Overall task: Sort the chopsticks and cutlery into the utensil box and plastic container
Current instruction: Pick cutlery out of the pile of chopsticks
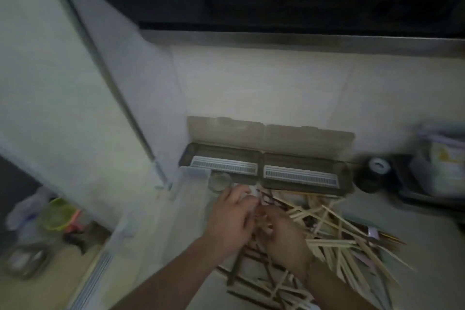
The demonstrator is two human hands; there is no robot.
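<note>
Head view is showing you reaching both hands into the chopsticks (334,229) heaped on the table (415,246); your left hand (230,221) and right hand (286,239) are curling, grips too blurred to tell, utensil box (264,166) lying open behind, no writing readable

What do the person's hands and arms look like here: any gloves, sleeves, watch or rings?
Both the left hand and right hand are bare, without gloves. Both forearms are uncovered as far as the frame shows; no sleeve is visible. No watch or ring can be made out, though the picture is blurred.
</note>
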